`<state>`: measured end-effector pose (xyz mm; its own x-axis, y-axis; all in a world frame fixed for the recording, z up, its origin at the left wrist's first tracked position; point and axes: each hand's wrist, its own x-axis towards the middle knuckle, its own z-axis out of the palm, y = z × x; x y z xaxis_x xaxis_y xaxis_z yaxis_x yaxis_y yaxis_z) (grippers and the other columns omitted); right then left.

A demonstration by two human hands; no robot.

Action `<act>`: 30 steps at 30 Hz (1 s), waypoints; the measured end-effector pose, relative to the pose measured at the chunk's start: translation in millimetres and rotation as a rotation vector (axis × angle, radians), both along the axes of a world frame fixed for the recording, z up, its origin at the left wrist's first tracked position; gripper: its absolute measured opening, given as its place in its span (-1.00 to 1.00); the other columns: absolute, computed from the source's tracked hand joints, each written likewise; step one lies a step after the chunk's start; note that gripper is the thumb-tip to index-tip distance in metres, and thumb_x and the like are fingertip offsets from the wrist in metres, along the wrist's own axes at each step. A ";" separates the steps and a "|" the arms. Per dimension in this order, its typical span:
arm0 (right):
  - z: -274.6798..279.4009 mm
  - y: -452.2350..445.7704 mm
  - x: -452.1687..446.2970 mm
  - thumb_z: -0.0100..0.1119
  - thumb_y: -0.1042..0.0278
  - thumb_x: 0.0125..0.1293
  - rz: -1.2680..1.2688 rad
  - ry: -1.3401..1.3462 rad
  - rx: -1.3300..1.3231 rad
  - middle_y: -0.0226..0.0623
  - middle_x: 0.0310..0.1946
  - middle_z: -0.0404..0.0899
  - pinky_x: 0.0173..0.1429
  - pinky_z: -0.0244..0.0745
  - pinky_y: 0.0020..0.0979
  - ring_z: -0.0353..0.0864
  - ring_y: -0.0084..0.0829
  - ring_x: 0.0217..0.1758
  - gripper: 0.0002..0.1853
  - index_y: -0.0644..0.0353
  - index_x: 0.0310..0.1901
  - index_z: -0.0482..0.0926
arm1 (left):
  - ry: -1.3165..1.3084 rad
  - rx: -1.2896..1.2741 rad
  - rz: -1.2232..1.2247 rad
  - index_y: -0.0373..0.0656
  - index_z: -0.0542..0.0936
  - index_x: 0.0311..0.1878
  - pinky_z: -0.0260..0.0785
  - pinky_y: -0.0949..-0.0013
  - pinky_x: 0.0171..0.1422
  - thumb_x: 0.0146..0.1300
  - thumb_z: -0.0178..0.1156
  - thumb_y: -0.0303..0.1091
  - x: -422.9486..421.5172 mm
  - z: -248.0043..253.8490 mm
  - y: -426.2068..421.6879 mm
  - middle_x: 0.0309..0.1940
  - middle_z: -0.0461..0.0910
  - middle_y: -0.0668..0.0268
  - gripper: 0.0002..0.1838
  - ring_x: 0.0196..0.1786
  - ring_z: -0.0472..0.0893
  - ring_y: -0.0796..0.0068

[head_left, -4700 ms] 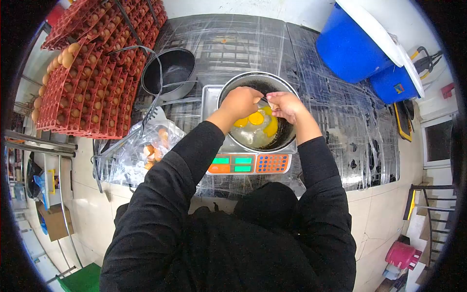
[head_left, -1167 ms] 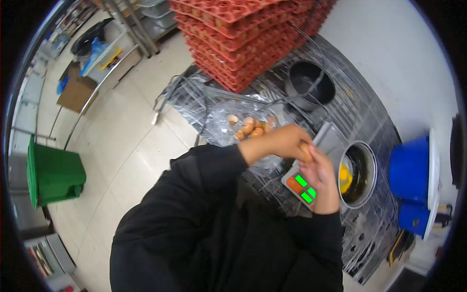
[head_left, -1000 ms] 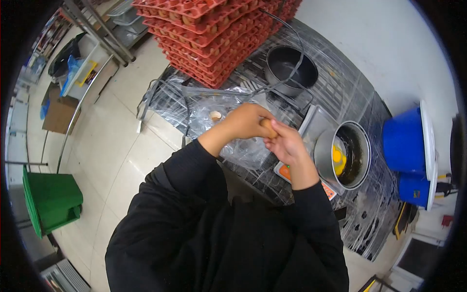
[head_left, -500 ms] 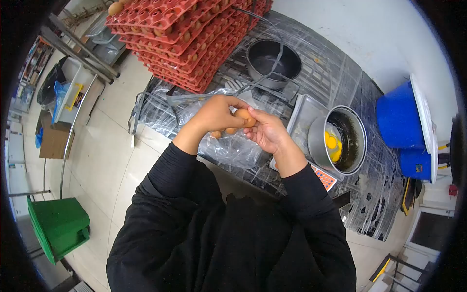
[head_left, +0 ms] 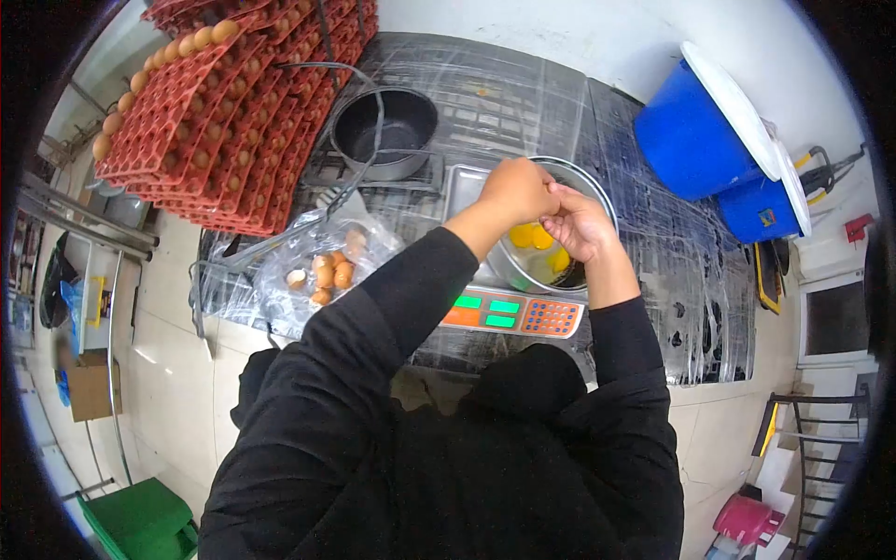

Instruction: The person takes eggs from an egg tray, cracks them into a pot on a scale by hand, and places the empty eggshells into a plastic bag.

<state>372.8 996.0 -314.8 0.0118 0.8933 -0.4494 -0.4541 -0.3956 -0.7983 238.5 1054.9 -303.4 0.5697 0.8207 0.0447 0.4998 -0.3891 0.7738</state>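
The person's left hand [head_left: 518,194] and right hand [head_left: 581,224] meet above a metal pot [head_left: 511,265], their fingertips drawn in close to each other over its mouth. The left hand's back faces up and covers its own grip; whether either grip pinches anything cannot be told, since the fingers hide what may lie between them.

Cracked eggs lie in the pot, below the joined hands and apart from them. Their yellow yolks [head_left: 539,237] show beneath the fingers of the right hand, toward the near side of the pot, and the wrists come in over the near rim.

The pot sits on the steel tray [head_left: 461,189] of an orange-fronted scale [head_left: 463,315], which stands on a film-wrapped counter [head_left: 467,70]. To the left of the scale, brown eggshells [head_left: 333,269] rest on a clear plastic bag [head_left: 280,301], well apart from both hands. Beyond the bag stands a second, dark-lined pot [head_left: 399,168], next to stacked red egg trays [head_left: 210,154].
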 end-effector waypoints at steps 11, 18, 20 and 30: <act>-72.0 22.1 69.2 0.05 0.32 0.27 0.073 -0.058 -0.144 -0.34 -0.30 0.54 -0.29 0.49 -0.51 0.50 -0.49 -0.38 -0.78 0.16 -0.08 0.48 | 0.155 -0.026 -0.113 0.01 0.63 -0.12 0.41 0.31 -0.07 -0.17 0.29 0.00 57.1 -63.0 21.3 -0.29 0.61 0.09 -0.52 -0.21 0.60 0.16; -69.8 18.5 62.2 0.14 0.33 0.18 0.061 -0.616 -0.057 -0.31 -0.27 0.54 -0.17 0.50 -0.38 0.54 -0.34 -0.22 -0.65 0.12 0.03 0.46 | 0.325 0.152 -0.249 -0.06 0.61 -0.10 0.42 0.30 -0.03 -0.16 0.27 -0.18 56.3 -61.6 24.0 -0.23 0.59 0.08 -0.56 -0.18 0.59 0.17; -82.6 17.9 75.3 0.17 0.34 0.12 0.064 -1.130 0.234 -0.21 -0.21 0.53 -0.08 0.46 -0.31 0.53 -0.21 -0.15 -0.59 0.09 0.06 0.46 | 0.159 0.341 -0.200 -0.10 0.59 -0.09 0.44 0.33 -0.07 -0.14 0.26 -0.28 49.6 -59.0 20.0 -0.22 0.60 0.11 -0.57 -0.18 0.60 0.22; 9.4 -21.3 -77.1 0.29 0.33 0.06 0.271 -0.455 0.278 -0.34 -0.25 0.52 -0.52 0.39 -0.60 0.50 -0.55 -0.41 -0.56 0.13 -0.01 0.42 | -0.355 -0.039 0.545 -0.27 0.49 0.00 0.40 0.56 -0.28 -0.08 0.39 -0.32 -209.0 -5.9 -45.4 -0.17 0.57 0.24 -0.47 -0.29 0.58 0.62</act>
<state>295.8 974.7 -305.4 -0.0961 0.9748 -0.2013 0.0459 -0.1977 -0.9792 29.5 1009.5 -309.3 0.0271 0.9927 0.1176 0.3286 -0.1199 0.9368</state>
